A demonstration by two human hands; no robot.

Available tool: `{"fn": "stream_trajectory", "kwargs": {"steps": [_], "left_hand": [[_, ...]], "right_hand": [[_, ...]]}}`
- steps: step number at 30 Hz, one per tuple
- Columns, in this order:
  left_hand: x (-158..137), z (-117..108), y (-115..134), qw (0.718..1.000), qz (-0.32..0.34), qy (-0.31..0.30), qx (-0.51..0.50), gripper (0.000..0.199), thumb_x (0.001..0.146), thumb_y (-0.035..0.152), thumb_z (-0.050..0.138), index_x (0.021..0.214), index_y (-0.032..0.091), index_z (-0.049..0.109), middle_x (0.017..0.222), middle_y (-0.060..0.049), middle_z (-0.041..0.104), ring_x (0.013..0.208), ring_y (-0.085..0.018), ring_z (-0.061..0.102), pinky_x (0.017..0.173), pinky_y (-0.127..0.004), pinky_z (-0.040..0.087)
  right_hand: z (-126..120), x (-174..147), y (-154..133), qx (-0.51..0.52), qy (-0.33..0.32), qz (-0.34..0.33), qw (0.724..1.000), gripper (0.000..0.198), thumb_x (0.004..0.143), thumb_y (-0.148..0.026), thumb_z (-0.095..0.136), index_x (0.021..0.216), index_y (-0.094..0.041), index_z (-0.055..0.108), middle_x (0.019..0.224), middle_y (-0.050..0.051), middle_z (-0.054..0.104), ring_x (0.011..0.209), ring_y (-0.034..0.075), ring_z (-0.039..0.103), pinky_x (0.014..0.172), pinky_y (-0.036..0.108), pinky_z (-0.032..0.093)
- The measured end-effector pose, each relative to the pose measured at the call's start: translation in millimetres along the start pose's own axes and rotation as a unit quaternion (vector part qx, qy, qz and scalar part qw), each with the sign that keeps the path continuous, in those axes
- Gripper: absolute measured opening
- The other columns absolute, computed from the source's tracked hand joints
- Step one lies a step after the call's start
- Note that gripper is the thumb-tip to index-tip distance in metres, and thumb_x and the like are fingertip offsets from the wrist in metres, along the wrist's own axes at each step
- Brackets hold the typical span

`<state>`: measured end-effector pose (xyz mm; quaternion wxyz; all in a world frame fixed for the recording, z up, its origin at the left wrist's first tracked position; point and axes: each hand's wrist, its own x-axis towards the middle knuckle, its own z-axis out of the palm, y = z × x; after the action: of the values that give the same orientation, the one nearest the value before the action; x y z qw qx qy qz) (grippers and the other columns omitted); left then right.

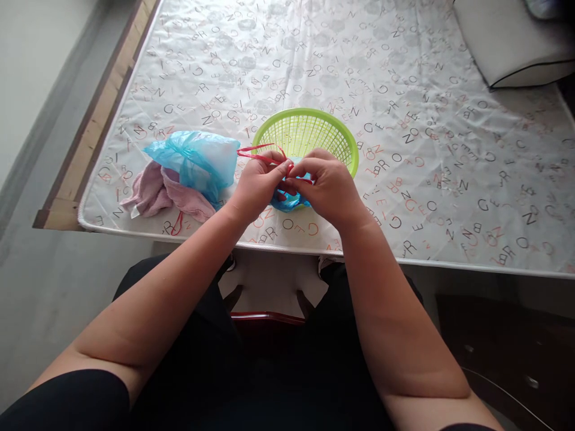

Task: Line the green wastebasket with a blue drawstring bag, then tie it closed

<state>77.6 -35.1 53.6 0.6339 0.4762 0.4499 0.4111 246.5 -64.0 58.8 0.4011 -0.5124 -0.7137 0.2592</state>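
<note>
Both hands meet over the near side of a green plastic basket (309, 129). My left hand (260, 182) pinches a red string (258, 149), which loops out to the left past the basket's rim. With fingers bent close together, my right hand (330, 185) grips the same string from the other side. Crumpled blue plastic (290, 200) shows just under the fingers, partly hidden by them. To the left lies a filled blue plastic bag (197, 158), resting against a pink cloth (157, 188).
A letter-patterned cover (426, 149) lies over the bed-like surface, whose near edge runs just in front of my lap. At the far right sits a white item with dark piping (516, 48). A short red loop (178, 223) lies by the cloth.
</note>
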Motion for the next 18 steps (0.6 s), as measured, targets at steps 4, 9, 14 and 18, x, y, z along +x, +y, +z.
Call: {"fn": "stream_trajectory", "kwargs": {"steps": [4, 9, 14, 18], "left_hand": [[2, -1, 0, 1.000, -0.010, 0.000, -0.008, 0.024, 0.106, 0.022, 0.072, 0.089, 0.021, 0.056, 0.070, 0.003, 0.065, 0.055, -0.012, 0.068, 0.050, -0.019, 0.052], [2, -2, -3, 0.999, -0.019, -0.030, -0.018, 0.024, 0.105, 0.024, 0.076, 0.090, 0.020, 0.057, 0.076, 0.002, 0.069, 0.062, -0.012, 0.072, 0.056, -0.020, 0.058], [1, -3, -6, 0.998, -0.013, -0.051, -0.018, 0.033, 0.101, 0.034, 0.084, 0.090, 0.020, 0.057, 0.080, 0.001, 0.070, 0.063, -0.012, 0.071, 0.060, -0.023, 0.061], [4, -8, -5, 0.999, -0.015, -0.025, -0.046, 0.034, 0.099, 0.035, 0.085, 0.090, 0.020, 0.056, 0.085, -0.001, 0.073, 0.066, -0.011, 0.071, 0.062, -0.021, 0.061]], "right_hand": [[7, -1, 7, -0.058, 0.004, -0.038, 0.998, 0.009, 0.101, -0.028, 0.074, 0.096, -0.026, 0.081, 0.101, 0.007, 0.066, 0.105, 0.025, 0.063, 0.105, 0.051, 0.055], [16, -3, 15, -0.103, 0.042, -0.040, 0.993, 0.012, 0.102, -0.029, 0.072, 0.091, -0.024, 0.074, 0.105, 0.008, 0.061, 0.109, 0.028, 0.060, 0.106, 0.054, 0.053], [19, -1, 13, -0.090, 0.055, -0.004, 0.994, 0.019, 0.101, -0.028, 0.072, 0.086, -0.023, 0.063, 0.098, 0.005, 0.059, 0.098, 0.022, 0.059, 0.095, 0.044, 0.054], [11, -3, 4, -0.026, 0.013, 0.018, 0.999, 0.021, 0.093, -0.032, 0.085, 0.088, -0.024, 0.066, 0.089, 0.001, 0.064, 0.087, 0.019, 0.059, 0.088, 0.040, 0.053]]}}
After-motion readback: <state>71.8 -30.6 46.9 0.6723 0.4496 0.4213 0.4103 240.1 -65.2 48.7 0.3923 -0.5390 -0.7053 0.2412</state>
